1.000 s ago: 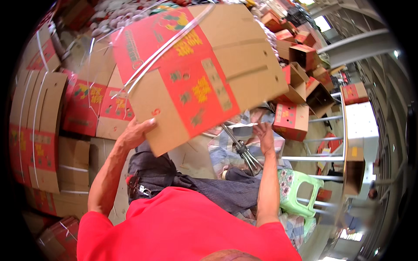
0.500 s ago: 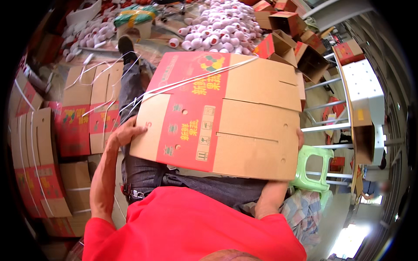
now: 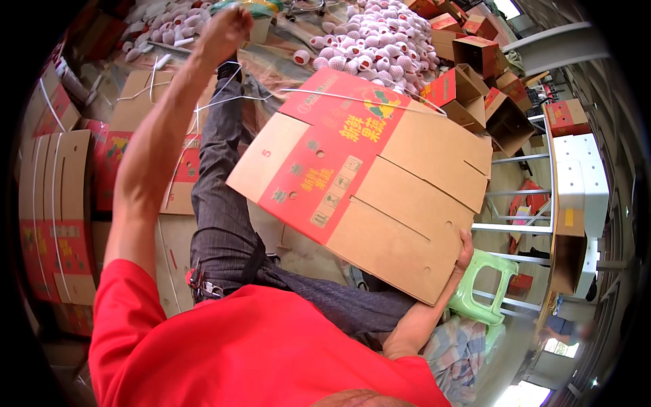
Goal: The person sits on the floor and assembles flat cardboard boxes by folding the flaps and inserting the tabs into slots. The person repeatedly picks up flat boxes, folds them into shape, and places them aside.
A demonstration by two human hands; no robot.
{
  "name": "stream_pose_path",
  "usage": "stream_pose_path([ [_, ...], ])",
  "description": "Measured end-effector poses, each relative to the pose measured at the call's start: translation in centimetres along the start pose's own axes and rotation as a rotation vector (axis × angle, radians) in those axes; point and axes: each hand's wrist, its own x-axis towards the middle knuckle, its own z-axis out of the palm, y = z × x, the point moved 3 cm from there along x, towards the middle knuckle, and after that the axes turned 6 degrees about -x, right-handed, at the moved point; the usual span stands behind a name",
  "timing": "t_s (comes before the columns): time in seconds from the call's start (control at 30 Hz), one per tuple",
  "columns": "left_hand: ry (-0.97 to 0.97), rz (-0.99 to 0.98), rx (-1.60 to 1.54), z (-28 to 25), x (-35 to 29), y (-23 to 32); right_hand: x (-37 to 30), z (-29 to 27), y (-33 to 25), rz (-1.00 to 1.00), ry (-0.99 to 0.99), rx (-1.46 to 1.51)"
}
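Observation:
A stack of flattened cardboard cartons (image 3: 393, 183), red and brown, lies tilted across my lap. My right hand (image 3: 465, 252) grips its right edge, the fingers partly hidden beneath the board. A thin white strap (image 3: 366, 97) crosses the far part of the stack, with loose loops trailing to the left. My left hand (image 3: 232, 32) is raised at the far end of my outstretched arm, away from the stack, its fingers closed. What it holds, if anything, cannot be made out.
Tied flat cartons (image 3: 57, 210) stand at the left. A heap of fruit in white foam nets (image 3: 380, 47) lies ahead, with open boxes (image 3: 468, 95) beside it. A green plastic stool (image 3: 481, 288) is at the right, near a metal-framed table (image 3: 553, 169).
My left hand has let go of the stack's left edge and swung up and forward. The stack has turned clockwise and shifted right, with its strap slid toward the far edge.

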Motion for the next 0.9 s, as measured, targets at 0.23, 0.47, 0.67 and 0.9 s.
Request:
stream_pose_path([
  [0.23, 0.427, 1.153, 2.015, 5.5, -6.4, 4.3, -2.4, -2.2, 1.1, 0.052, 0.085, -0.054],
  [0.47, -0.059, 0.101, 2.229, -20.6, -14.6, -19.9, -0.1, 5.0, -1.7, 0.112, 0.115, -0.163],
  [0.67, -0.226, 0.072, 1.99, -17.9, -18.3, -34.9, 0.3, 20.9, -4.5, -0.005, -0.107, -0.123],
  [0.9, -0.408, 0.163, 1.924, -9.5, -17.7, -42.5, 3.5, 27.3, -2.4, -0.047, -0.119, -0.247],
])
